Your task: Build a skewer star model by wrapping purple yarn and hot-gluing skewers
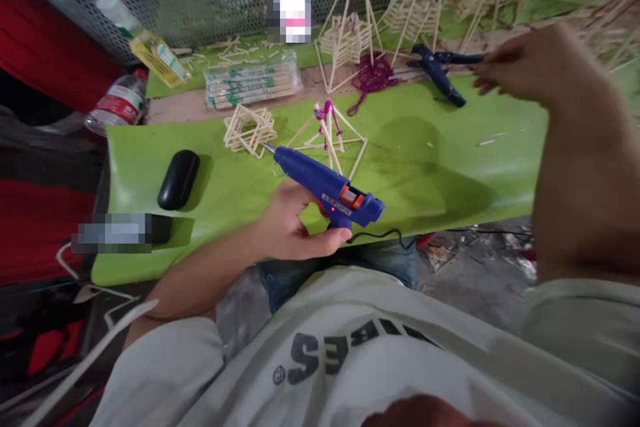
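The left hand [295,223] had its fingers closed round the grip of the blue glue gun [320,177] at mid-view, its nozzle toward ten o'clock, near a stick lattice [250,130]. At the gun's twelve o'clock stood a stick pyramid [329,135]. At two o'clock the right hand [533,70] curled loosely by dark-handled pliers [440,77]; I couldn't tell whether it gripped them.
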Demonstrator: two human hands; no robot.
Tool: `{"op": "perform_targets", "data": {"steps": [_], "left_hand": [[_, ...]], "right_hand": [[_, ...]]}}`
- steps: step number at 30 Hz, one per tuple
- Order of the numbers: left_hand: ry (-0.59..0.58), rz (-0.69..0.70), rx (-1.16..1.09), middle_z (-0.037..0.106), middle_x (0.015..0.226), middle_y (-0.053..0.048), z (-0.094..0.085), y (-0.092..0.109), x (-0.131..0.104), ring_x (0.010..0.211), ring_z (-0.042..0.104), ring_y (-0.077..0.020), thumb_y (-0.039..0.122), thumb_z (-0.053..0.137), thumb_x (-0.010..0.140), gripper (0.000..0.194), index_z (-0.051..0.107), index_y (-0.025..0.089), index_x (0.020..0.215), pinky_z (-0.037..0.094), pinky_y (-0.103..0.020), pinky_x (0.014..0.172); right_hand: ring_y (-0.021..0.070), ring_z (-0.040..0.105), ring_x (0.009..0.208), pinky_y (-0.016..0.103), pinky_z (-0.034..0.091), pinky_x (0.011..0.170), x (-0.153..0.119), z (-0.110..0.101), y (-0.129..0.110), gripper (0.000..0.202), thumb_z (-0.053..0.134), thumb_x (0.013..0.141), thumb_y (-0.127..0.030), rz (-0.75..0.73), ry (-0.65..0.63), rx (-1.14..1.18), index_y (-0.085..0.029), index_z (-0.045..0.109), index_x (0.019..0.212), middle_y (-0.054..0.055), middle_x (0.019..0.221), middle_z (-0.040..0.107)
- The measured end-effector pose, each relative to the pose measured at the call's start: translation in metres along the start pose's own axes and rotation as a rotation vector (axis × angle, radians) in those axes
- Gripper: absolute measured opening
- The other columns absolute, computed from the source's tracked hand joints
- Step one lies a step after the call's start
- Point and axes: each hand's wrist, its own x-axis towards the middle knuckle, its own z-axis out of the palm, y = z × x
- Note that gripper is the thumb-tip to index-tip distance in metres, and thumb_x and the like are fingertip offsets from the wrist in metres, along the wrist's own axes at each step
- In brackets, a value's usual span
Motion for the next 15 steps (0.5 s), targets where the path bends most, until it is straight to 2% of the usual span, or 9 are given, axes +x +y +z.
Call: {"op": "perform_targets", "data": {"steps": [2,4,6,7,8,11,15], "left_hand": [[0.019,-0.049,0.03,0.087,0.084,0.0,0.0,-0.002,-0.005,0.068,0.079,-0.0137,0.025,0.095,0.09,0.018,0.081,0.023,0.1,0.061,-0.024,0.064],[0.026,-0.095,0.036,0.087,0.085,0.0,0.001,-0.005,-0.009,0.069,0.08,-0.0143,0.026,0.094,0.09,0.018,0.081,0.023,0.102,0.062,-0.025,0.066],[0.034,-0.125,0.023,0.087,0.085,0.001,0.0,-0.007,-0.011,0.068,0.08,-0.0142,0.026,0.093,0.092,0.018,0.081,0.024,0.106,0.063,-0.024,0.066],[0.046,-0.124,0.02,0.086,0.084,0.001,0.0,-0.009,-0.012,0.067,0.08,-0.014,0.026,0.092,0.093,0.017,0.08,0.024,0.105,0.064,-0.024,0.066],[0.059,-0.114,0.021,0.085,0.082,0.001,-0.001,-0.01,-0.011,0.066,0.08,-0.0137,0.026,0.092,0.093,0.017,0.08,0.024,0.104,0.064,-0.024,0.065],[0.083,-0.095,0.018,0.084,0.08,0.0,-0.005,-0.012,-0.01,0.063,0.078,-0.0138,0.03,0.092,0.094,0.016,0.079,0.023,0.099,0.063,-0.024,0.062],[0.063,-0.168,-0.01,0.084,0.082,-0.002,-0.009,-0.014,-0.011,0.066,0.079,-0.0161,0.034,0.092,0.094,0.017,0.079,0.023,0.097,0.065,-0.027,0.063]], "right_hand": [[0.0272,0.087,0.129,0.049,0.061,0.113,0.008,0.028,-0.018,0.028,0.085,0.111,-0.033,0.015,0.019,-0.174,-0.013,0.085,0.093,0.01,0.118,0.094],[0.0289,0.081,0.144,0.048,0.056,0.118,0.024,0.057,-0.035,0.031,0.081,0.114,-0.035,0.005,-0.028,-0.307,-0.009,0.085,0.099,0.013,0.139,0.091],[0.0266,0.079,0.144,0.046,0.054,0.117,0.044,0.08,-0.046,0.054,0.057,0.126,-0.041,0.013,-0.082,-0.368,-0.001,0.083,0.099,0.015,0.142,0.087],[0.0245,0.079,0.142,0.045,0.055,0.118,0.054,0.087,-0.049,0.062,0.042,0.13,-0.039,0.019,-0.114,-0.384,0.0,0.084,0.106,0.014,0.143,0.085],[0.0234,0.079,0.14,0.044,0.057,0.12,0.064,0.093,-0.051,0.06,0.038,0.132,-0.037,0.031,-0.146,-0.396,-0.001,0.084,0.118,0.013,0.147,0.082],[0.0247,0.078,0.14,0.05,0.065,0.122,0.086,0.102,-0.048,0.039,0.053,0.129,-0.037,0.054,-0.217,-0.418,-0.015,0.076,0.15,0.013,0.155,0.075],[0.0251,0.077,0.14,0.053,0.066,0.121,0.102,0.109,-0.037,0.039,0.065,0.125,-0.038,0.03,-0.248,-0.454,-0.016,0.072,0.157,0.016,0.159,0.073]]}}
